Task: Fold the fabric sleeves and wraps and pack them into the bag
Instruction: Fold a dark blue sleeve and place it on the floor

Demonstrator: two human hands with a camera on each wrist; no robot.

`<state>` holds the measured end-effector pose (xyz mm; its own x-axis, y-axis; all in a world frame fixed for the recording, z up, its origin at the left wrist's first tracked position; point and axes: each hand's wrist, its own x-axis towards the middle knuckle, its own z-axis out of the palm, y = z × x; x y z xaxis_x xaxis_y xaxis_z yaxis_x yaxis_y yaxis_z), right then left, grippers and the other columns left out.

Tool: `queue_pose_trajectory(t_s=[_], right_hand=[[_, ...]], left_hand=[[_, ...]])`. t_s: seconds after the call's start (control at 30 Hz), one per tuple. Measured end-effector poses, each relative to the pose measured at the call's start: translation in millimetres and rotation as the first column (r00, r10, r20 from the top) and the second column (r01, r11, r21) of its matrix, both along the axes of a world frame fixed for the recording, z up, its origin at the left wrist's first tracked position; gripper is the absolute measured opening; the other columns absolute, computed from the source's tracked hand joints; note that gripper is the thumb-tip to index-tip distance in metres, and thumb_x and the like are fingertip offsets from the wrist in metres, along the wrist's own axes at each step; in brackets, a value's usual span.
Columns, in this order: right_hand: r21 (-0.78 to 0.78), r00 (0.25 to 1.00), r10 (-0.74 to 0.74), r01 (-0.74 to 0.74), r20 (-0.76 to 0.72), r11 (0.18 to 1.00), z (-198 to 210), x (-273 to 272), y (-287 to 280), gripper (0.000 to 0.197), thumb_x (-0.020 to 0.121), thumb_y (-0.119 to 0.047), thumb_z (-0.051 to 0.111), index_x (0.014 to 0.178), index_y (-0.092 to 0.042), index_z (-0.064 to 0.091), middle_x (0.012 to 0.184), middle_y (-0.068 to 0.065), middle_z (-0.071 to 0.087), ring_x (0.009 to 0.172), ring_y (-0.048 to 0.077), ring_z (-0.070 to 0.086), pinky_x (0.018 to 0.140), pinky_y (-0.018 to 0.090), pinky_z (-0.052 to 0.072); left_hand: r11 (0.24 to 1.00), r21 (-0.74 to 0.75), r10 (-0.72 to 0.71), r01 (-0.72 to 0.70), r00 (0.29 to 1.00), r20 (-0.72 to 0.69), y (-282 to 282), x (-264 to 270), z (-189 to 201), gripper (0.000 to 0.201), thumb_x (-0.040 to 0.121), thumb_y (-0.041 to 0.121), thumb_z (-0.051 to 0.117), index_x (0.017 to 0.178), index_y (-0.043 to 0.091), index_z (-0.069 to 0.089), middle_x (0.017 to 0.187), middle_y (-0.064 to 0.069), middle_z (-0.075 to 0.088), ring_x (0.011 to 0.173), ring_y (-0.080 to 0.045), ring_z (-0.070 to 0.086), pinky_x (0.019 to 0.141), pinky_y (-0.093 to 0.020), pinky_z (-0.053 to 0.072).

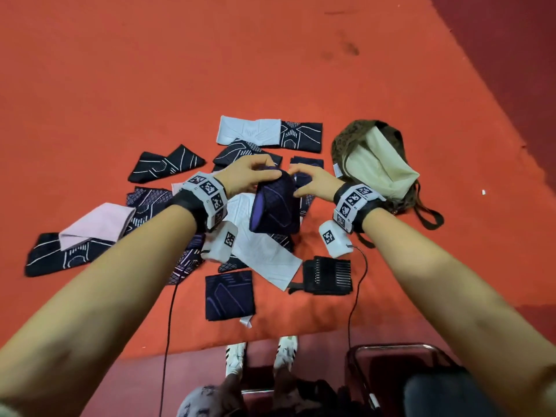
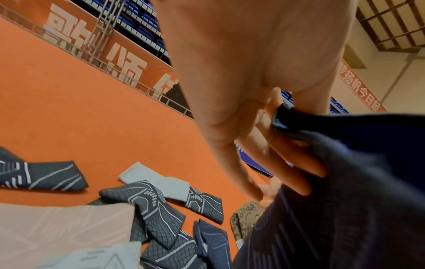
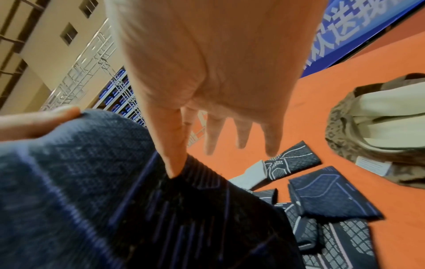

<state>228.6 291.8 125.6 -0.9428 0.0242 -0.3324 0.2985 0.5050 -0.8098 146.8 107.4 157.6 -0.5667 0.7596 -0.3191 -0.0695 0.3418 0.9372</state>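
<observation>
A dark navy sleeve with purple lines (image 1: 275,206) hangs in the air over the pile. My left hand (image 1: 270,173) grips its top edge, the fingers (image 2: 296,174) curled over the bunched fabric (image 2: 356,191). My right hand (image 1: 296,182) is at the sleeve's upper right corner; its thumb tip (image 3: 172,167) presses on the fabric (image 3: 115,200) while the other fingers spread straight beyond it. The leopard-print bag (image 1: 346,145) lies open to the right, its cream lining showing, also visible in the right wrist view (image 3: 340,127).
Several sleeves lie on the orange mat (image 1: 150,70): a white-and-black one (image 1: 270,135) at the back, a pink-and-black one (image 1: 78,242) at left, a folded navy one (image 1: 230,296) and a black ribbed wrap (image 1: 328,275) near me. A chair (image 1: 391,365) stands at bottom right.
</observation>
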Motion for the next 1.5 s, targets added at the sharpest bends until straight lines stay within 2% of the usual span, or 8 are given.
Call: queue_pose_trajectory(t_s=[0.17, 0.5, 0.67, 0.8, 1.03, 1.17, 1.33, 1.5], right_hand=[[0.023, 0.997, -0.043, 0.041, 0.067, 0.999, 3.3, -6.7, -13.7, 0.02, 0.079, -0.004, 0.071, 0.075, -0.013, 0.054, 0.065, -0.002, 0.048, 0.059, 0.007, 0.042, 0.062, 0.018, 0.036], [0.303, 0.984, -0.144, 0.108, 0.1, 0.947, -1.7, 2.3, -23.4, 0.025, 0.096, -0.028, 0.05, 0.076, -0.016, 0.041, 0.065, -0.004, 0.041, 0.056, 0.01, 0.036, 0.052, 0.024, 0.026], [0.212, 0.979, -0.2, 0.187, 0.04, 0.959, 2.0, 4.9, -27.1, 0.009, 0.094, -0.019, 0.054, 0.098, -0.014, 0.048, 0.059, -0.002, 0.041, 0.05, 0.012, 0.035, 0.049, 0.025, 0.026], [0.018, 0.991, -0.127, 0.127, 0.042, 0.992, 20.0, 6.3, -38.0, 0.037, 0.088, 0.006, 0.053, 0.112, -0.022, 0.058, 0.041, -0.02, 0.052, 0.037, 0.001, 0.04, 0.043, 0.011, 0.032], [-0.239, 0.936, -0.297, 0.337, 0.188, 0.911, 21.2, -6.1, -71.6, 0.035, 0.083, 0.014, 0.042, 0.109, 0.005, 0.064, 0.057, 0.009, 0.063, 0.051, 0.011, 0.064, 0.067, 0.024, 0.058], [-0.102, 0.965, -0.254, 0.259, 0.057, 0.961, 18.5, -13.4, -82.9, 0.016, 0.083, 0.004, 0.063, 0.098, 0.006, 0.067, 0.068, 0.011, 0.066, 0.051, 0.008, 0.063, 0.065, 0.026, 0.056], [-0.093, 0.957, -0.289, 0.289, 0.016, 0.953, 20.3, -18.2, -90.9, 0.014, 0.085, -0.012, 0.068, 0.083, 0.001, 0.068, 0.057, 0.005, 0.056, 0.039, 0.007, 0.051, 0.043, 0.017, 0.044], [0.227, 0.985, -0.162, 0.172, -0.062, 0.959, 16.3, -21.0, -87.2, 0.024, 0.075, -0.035, 0.076, 0.081, -0.012, 0.069, 0.084, -0.002, 0.057, 0.079, 0.007, 0.052, 0.07, 0.01, 0.04]], left_hand=[[0.973, 0.04, 0.23, -0.226, 0.959, -0.166, -26.1, -17.9, 4.9, 0.019, 0.091, 0.011, 0.06, 0.074, 0.018, 0.054, 0.069, 0.0, 0.053, 0.058, -0.002, 0.05, 0.059, -0.017, 0.041], [0.833, -0.041, 0.522, -0.551, 0.808, -0.273, -65.9, -38.0, -14.5, 0.042, 0.077, 0.027, 0.074, 0.047, 0.018, 0.046, 0.048, 0.005, 0.042, 0.052, -0.013, 0.036, 0.053, -0.027, 0.03], [0.836, -0.172, 0.458, -0.522, 0.835, -0.305, -72.9, -36.7, -37.0, 0.039, 0.078, 0.026, 0.071, 0.051, 0.018, 0.044, 0.054, -0.002, 0.045, 0.063, -0.019, 0.047, 0.065, -0.046, 0.051], [0.855, -0.123, 0.455, -0.504, 0.842, -0.291, -78.2, -19.3, -41.4, 0.015, 0.085, 0.007, 0.064, 0.074, 0.012, 0.055, 0.057, 0.001, 0.047, 0.055, -0.011, 0.051, 0.052, -0.024, 0.047], [0.939, 0.018, 0.341, -0.344, 0.921, -0.19, -74.8, -2.5, -51.5, 0.038, 0.088, -0.007, 0.042, 0.076, 0.019, 0.067, 0.083, 0.007, 0.062, 0.069, -0.004, 0.055, 0.06, -0.016, 0.048], [0.955, 0.039, 0.297, -0.294, 0.945, -0.135, -71.6, 0.9, -42.6, 0.004, 0.09, 0.021, 0.062, 0.089, 0.02, 0.065, 0.088, 0.011, 0.061, 0.079, -0.003, 0.057, 0.073, -0.018, 0.05], [0.973, 0.012, 0.226, -0.231, 0.936, -0.27, -71.3, 2.0, -45.9, 0.015, 0.082, 0.023, 0.071, 0.084, 0.02, 0.057, 0.079, 0.009, 0.055, 0.07, 0.001, 0.049, 0.064, -0.007, 0.038], [0.963, 0.057, 0.269, -0.264, 0.958, -0.099, -71.1, -3.0, -46.2, 0.027, 0.089, 0.006, 0.058, 0.07, 0.019, 0.044, 0.07, 0.001, 0.044, 0.065, -0.01, 0.043, 0.06, -0.023, 0.039]])
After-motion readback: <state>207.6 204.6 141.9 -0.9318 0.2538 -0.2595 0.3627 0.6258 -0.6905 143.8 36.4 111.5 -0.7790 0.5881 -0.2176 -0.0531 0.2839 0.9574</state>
